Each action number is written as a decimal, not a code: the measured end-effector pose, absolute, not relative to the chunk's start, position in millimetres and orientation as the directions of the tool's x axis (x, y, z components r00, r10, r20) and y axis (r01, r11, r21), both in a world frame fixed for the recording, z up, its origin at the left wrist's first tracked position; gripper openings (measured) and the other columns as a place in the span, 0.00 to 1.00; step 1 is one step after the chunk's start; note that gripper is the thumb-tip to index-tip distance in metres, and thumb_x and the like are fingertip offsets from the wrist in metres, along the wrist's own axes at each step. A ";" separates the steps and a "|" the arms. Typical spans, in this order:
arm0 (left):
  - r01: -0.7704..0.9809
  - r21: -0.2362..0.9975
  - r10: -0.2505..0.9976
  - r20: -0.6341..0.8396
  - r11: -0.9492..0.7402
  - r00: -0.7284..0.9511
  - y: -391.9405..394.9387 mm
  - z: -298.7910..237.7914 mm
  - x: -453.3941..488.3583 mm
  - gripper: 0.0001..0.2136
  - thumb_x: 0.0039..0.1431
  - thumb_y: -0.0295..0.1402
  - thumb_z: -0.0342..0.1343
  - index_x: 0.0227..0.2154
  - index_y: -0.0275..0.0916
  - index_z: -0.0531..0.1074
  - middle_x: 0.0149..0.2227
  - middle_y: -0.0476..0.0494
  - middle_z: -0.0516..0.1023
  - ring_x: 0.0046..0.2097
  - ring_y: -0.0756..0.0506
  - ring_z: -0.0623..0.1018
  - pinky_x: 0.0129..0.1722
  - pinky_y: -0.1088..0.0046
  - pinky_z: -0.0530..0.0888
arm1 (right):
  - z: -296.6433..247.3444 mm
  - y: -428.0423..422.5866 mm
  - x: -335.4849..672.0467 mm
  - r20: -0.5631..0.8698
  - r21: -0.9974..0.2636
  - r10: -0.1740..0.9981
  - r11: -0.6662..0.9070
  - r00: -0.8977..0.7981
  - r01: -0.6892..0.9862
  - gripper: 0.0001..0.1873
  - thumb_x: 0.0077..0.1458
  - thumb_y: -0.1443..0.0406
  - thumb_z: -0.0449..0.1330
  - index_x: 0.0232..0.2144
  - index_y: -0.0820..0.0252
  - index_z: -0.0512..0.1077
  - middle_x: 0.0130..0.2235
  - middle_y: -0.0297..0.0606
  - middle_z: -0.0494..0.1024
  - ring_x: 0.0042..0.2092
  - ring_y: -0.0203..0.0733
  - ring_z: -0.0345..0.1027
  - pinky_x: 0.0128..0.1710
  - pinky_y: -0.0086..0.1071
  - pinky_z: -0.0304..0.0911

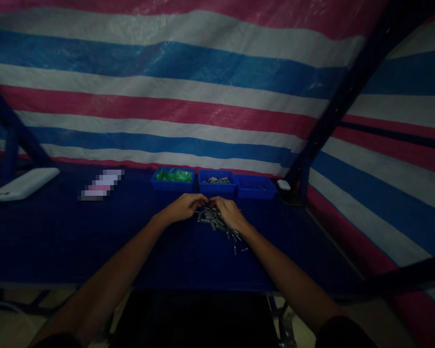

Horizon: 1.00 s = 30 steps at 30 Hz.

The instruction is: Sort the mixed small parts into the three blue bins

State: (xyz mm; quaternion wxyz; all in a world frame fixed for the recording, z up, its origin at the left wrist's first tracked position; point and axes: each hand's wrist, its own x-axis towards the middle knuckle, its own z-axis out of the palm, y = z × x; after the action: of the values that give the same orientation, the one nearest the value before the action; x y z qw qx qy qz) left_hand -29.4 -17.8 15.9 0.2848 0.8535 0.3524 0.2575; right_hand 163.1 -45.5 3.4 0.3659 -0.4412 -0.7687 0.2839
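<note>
A loose heap of small silvery metal cylinders (210, 220) lies scattered flat on the dark blue tabletop (94, 241), with a few thin pieces strayed off its near right side.

Dim light is leaving the bench (76, 241) nearly black, while the striped tarp (203, 72) behind is catching a faint sheen. Straight lines are bowing toward the edges.

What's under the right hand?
Loose metal pins on the blue table, spilling out past the right hand. Those beneath the palm are covered.
</note>
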 end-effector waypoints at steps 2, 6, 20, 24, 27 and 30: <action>0.550 0.617 0.785 0.190 -0.563 0.590 -16.5 19.1 -37.0 0.14 0.49 0.25 0.46 0.38 0.37 0.70 0.31 0.46 0.75 0.31 0.50 0.73 0.31 0.76 0.68 | 3.1 -48.1 163.1 0.321 -0.731 0.878 0.469 -0.356 0.495 0.24 0.60 0.55 0.40 0.38 0.60 0.71 0.37 0.38 0.76 0.40 0.39 0.68 0.42 0.32 0.59; 0.634 0.549 0.779 0.052 -0.545 0.625 -15.8 20.6 -48.7 0.09 0.48 0.32 0.51 0.33 0.38 0.71 0.24 0.50 0.71 0.25 0.52 0.69 0.25 0.79 0.64 | 6.5 -55.7 163.4 0.331 -0.696 0.862 0.498 -0.385 0.517 0.21 0.60 0.56 0.42 0.37 0.60 0.71 0.36 0.37 0.76 0.38 0.38 0.69 0.40 0.30 0.59; 0.615 0.622 0.870 0.275 -0.485 0.408 -15.6 19.0 -39.4 0.15 0.58 0.40 0.39 0.24 0.37 0.65 0.24 0.50 0.70 0.29 0.49 0.70 0.31 0.75 0.64 | 7.3 -57.0 159.5 0.610 -0.391 0.718 0.641 -0.335 0.660 0.12 0.53 0.63 0.55 0.40 0.60 0.68 0.36 0.40 0.72 0.40 0.41 0.64 0.42 0.32 0.59; 0.564 0.673 0.874 0.301 -0.479 0.383 -23.2 18.8 -22.9 0.18 0.58 0.43 0.39 0.23 0.37 0.65 0.22 0.51 0.68 0.27 0.50 0.69 0.28 0.76 0.63 | 8.1 -59.1 157.4 0.639 -0.284 0.676 0.650 -0.366 0.705 0.07 0.56 0.65 0.52 0.33 0.60 0.69 0.32 0.38 0.72 0.36 0.39 0.64 0.38 0.31 0.58; 0.548 0.686 0.873 0.306 -0.479 0.380 -25.5 16.1 -18.1 0.19 0.59 0.43 0.38 0.24 0.36 0.67 0.21 0.51 0.68 0.26 0.50 0.69 0.27 0.76 0.63 | 10.1 -60.6 158.6 0.689 -0.257 0.655 0.621 -0.310 0.741 0.09 0.56 0.65 0.51 0.29 0.59 0.69 0.29 0.36 0.71 0.33 0.37 0.64 0.36 0.29 0.57; 0.588 0.637 0.865 0.319 -0.498 0.387 -22.1 9.6 -21.2 0.16 0.58 0.42 0.40 0.29 0.36 0.69 0.22 0.51 0.69 0.25 0.51 0.69 0.27 0.76 0.63 | 16.0 -58.7 167.8 0.728 -0.269 0.643 0.588 -0.239 0.763 0.12 0.57 0.65 0.49 0.25 0.60 0.68 0.27 0.36 0.70 0.32 0.37 0.63 0.36 0.29 0.57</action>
State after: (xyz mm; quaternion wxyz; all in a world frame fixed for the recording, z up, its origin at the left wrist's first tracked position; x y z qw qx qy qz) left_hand -21.2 -22.1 9.6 0.2165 0.8041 0.4519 0.3198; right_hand 167.8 -58.7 16.0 0.4238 -0.4484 -0.7838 -0.0705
